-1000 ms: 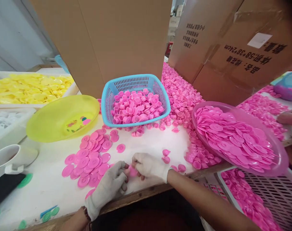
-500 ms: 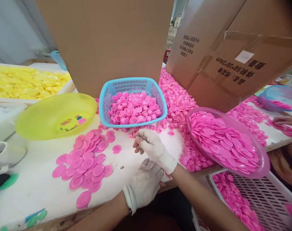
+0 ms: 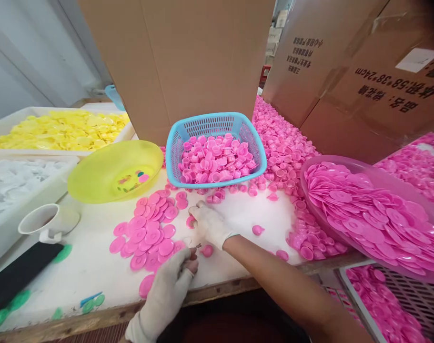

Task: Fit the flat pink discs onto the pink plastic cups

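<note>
Table (image 3: 91, 267) seen from the worker's seat. Nearest, the left hand (image 3: 170, 286) is at the front edge; the right hand (image 3: 209, 224) is farther in, to its right. Left of both lies a pile of discs (image 3: 147, 233). Behind the hands stands a basket (image 3: 217, 185) holding small cups (image 3: 217, 159), with a carton (image 3: 188, 57) behind it. Left of the basket is a bowl (image 3: 91, 178); farther left, a mug (image 3: 65, 221). Right, beyond loose cups (image 3: 284, 143), a basin (image 3: 409, 188) of discs sits above a crate (image 3: 409, 295).
</note>
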`<state>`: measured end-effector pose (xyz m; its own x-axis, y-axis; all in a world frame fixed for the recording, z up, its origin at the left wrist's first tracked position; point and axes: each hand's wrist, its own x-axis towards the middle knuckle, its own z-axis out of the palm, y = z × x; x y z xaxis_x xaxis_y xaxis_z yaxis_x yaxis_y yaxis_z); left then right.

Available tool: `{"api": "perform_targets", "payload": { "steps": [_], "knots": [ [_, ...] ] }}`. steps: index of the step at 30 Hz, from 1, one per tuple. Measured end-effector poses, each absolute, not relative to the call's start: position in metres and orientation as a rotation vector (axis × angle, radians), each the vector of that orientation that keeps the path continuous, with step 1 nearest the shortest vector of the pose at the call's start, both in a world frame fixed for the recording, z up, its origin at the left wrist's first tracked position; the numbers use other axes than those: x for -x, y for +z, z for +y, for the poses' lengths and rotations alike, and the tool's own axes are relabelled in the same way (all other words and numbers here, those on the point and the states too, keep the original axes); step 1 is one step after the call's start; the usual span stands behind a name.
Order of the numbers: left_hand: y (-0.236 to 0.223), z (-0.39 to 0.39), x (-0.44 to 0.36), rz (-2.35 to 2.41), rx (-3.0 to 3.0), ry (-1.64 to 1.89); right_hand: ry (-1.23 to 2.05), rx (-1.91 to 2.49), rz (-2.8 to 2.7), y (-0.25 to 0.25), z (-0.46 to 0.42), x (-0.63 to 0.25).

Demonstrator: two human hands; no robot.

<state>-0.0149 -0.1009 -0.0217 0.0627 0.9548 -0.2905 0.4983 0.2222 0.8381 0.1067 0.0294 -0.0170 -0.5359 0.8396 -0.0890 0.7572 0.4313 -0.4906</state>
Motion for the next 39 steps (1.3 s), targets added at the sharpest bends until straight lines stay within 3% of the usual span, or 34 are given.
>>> {"api": "perform_targets", "payload": {
  "steps": [5, 11, 17, 27, 34, 39],
  "knots": [
    [-0.01, -0.088, 0.013, 1.303, -0.772, 0.698, 0.852, 1.33, -2.423, -0.011, 0.013, -0.138],
    [-0.017, -0.076, 0.004, 1.209, -0.703, 0.669, 0.737, 0.917, -2.46, -0.028, -0.033, -0.179],
    [-0.035, -0.067, 0.0, 1.264, -0.828, 0.586, 0.684, 0.88, -2.597, -0.035, -0.053, -0.186],
    [-0.032, -0.065, -0.003, 1.312, -0.843, 0.537, 1.215, 1.286, -1.997, -0.035, -0.036, -0.174],
    [-0.035, -0.059, -0.006, 1.356, -0.931, 0.486, 2.19, 1.486, -1.561, -0.028, -0.013, -0.167],
    [-0.028, -0.055, -0.006, 1.334, -0.925, 0.446, 2.502, 1.312, -1.413, -0.035, 0.0, -0.168]
  ]
}}
